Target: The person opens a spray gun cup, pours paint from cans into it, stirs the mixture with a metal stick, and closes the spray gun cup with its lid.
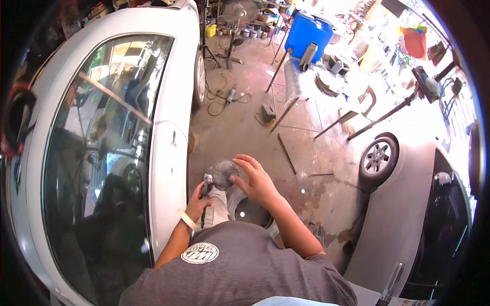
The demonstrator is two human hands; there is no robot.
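In front of my body, my left hand (198, 204) is closed around a slim dark hand tool (205, 189) with a silver head; its exact kind is unclear. Right beside that head is a round grey disc (224, 175), seen nearly face on. My right hand (249, 176) curves around the disc's right edge, thumb and fingers at its rim. Whether the disc is fixed to the tool cannot be made out. Below the hands, partly behind my right forearm, lies a dark round opening with a pale rim (232, 204).
A white car (171, 102) stands close on the left, a grey car (393, 214) on the right. Ahead are a corded power tool (231, 95), a blue container (309, 38) on a metal stand, and a fan (240, 13). Metal bars (287, 153) lie on the floor.
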